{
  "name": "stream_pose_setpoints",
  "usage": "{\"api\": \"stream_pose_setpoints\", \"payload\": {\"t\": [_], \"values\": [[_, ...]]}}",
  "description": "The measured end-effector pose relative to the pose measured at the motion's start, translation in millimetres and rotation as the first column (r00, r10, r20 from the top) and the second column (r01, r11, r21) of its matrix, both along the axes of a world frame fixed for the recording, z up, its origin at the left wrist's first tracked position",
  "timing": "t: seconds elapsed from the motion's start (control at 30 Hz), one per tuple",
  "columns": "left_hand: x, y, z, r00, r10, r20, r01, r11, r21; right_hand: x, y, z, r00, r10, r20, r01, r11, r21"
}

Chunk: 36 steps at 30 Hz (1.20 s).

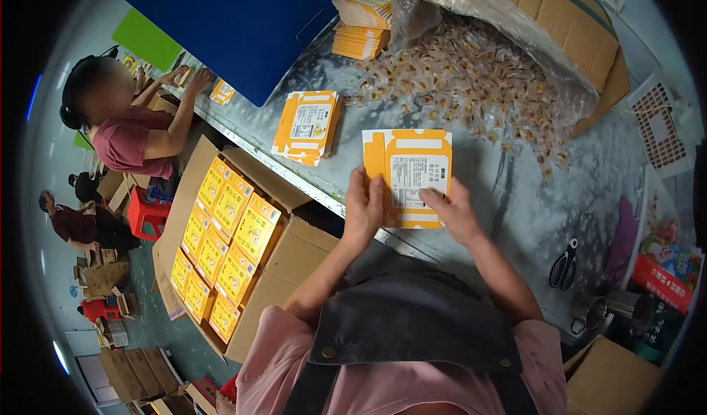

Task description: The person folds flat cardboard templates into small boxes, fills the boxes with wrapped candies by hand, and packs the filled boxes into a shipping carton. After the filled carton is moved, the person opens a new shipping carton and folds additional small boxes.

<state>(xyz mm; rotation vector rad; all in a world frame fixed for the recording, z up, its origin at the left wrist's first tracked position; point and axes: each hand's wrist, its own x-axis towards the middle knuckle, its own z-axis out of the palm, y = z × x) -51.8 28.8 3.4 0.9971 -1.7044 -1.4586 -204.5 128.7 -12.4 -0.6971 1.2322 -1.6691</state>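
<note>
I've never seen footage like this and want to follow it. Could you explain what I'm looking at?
No machine here: one camera on a person's head looks forward and down, so the edges curve. The two bare hands are that person's own. The left hand grips one side of a flat yellow carton, and the right hand the other, its thumb on the label. I can't tell whether it is one sheet or several.

On the grey table lie stacked yellow cartons, a heap of small clear packets and scissors. At left, an open box holds yellow packs; beyond it, a co-worker works.
</note>
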Motion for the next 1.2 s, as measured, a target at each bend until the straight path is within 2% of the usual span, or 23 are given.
{"api": "stream_pose_setpoints", "payload": {"t": [0.07, 0.1, 0.2, 0.23, 0.27, 0.33, 0.37, 0.47, 0.53, 0.57, 0.6, 0.67, 0.8, 0.83, 0.9, 0.93, 0.97, 1.07, 1.1, 1.2], "values": [[4, -10, -3, 0.999, 0.011, -0.052, -0.013, 0.999, -0.036, -13, 2, 23, 0.999, 0.041, -0.003, -0.041, 0.998, -0.041], [5, -11, 0, 0.999, 0.003, -0.036, -0.005, 0.998, -0.063, -27, 5, 25, 0.977, 0.046, -0.207, -0.03, 0.996, 0.08], [4, -10, 9, 1.0, -0.006, 0.003, 0.006, 0.995, -0.102, -39, -4, 28, 0.998, -0.005, -0.062, 0.008, 0.999, 0.048], [5, -11, 8, 1.0, 0.002, 0.017, 0.0, 0.996, -0.091, -43, -6, 27, 0.995, 0.02, -0.103, -0.011, 0.997, 0.081], [7, -12, 7, 0.999, 0.012, 0.034, -0.009, 0.997, -0.079, -43, -9, 28, 1.0, 0.007, 0.004, -0.007, 0.997, 0.077], [4, -11, 6, 0.998, 0.038, -0.05, -0.038, 0.999, -0.002, -37, -18, 46, 0.976, -0.021, 0.218, 0.006, 0.997, 0.073], [2, -12, 5, 0.995, 0.045, -0.09, -0.042, 0.998, 0.039, -36, -20, 45, 0.964, -0.043, 0.262, 0.018, 0.995, 0.097], [-5, -14, 6, 0.979, 0.136, -0.153, -0.113, 0.982, 0.151, -20, -15, 30, 0.987, -0.091, -0.129, 0.091, 0.996, -0.007], [-8, -18, 5, 0.967, 0.205, -0.153, -0.171, 0.963, 0.206, 0, -8, 25, 0.993, -0.075, -0.092, 0.071, 0.997, -0.043], [-6, -15, -2, 0.984, 0.158, -0.079, -0.145, 0.977, 0.155, 8, -6, 19, 0.985, -0.081, -0.151, 0.077, 0.996, -0.033], [-12, -8, -4, 0.983, 0.152, -0.101, -0.156, 0.987, -0.039, 12, -5, 14, 0.974, -0.089, -0.209, 0.086, 0.996, -0.023], [-16, 1, 1, 0.979, 0.118, -0.164, -0.127, 0.991, -0.05, 7, -3, 7, 0.969, -0.049, -0.241, 0.044, 0.999, -0.027], [-11, -2, 1, 0.988, 0.129, -0.089, -0.133, 0.99, -0.039, 15, -1, 11, 0.942, -0.08, -0.327, 0.056, 0.995, -0.082], [-8, -4, -7, 0.988, 0.125, -0.093, -0.128, 0.992, -0.023, 15, -3, 20, 0.889, -0.123, -0.44, 0.081, 0.99, -0.112], [-7, -2, -10, 0.988, 0.083, -0.13, -0.087, 0.996, -0.024, -1, -7, 34, 0.993, -0.025, -0.117, 0.014, 0.995, -0.1], [-5, -1, -11, 0.99, 0.069, -0.119, -0.07, 0.998, -0.004, -11, -10, 36, 0.998, 0.025, 0.056, -0.019, 0.995, -0.103], [-4, -1, -13, 0.992, 0.054, -0.111, -0.053, 0.999, 0.013, -24, -10, 31, 0.981, 0.172, 0.087, -0.166, 0.983, -0.075], [-12, 6, -10, 0.997, 0.009, -0.08, -0.005, 0.999, 0.046, -4, -16, 36, 0.95, 0.134, 0.282, -0.123, 0.991, -0.056], [-13, 8, -1, 0.993, -0.043, -0.106, 0.053, 0.994, 0.098, 0, -17, 30, 0.95, 0.139, 0.278, -0.116, 0.988, -0.099], [-13, 9, 7, 0.987, -0.14, -0.077, 0.14, 0.99, -0.006, 6, -12, 19, 0.94, 0.16, 0.301, -0.139, 0.986, -0.09]]}}
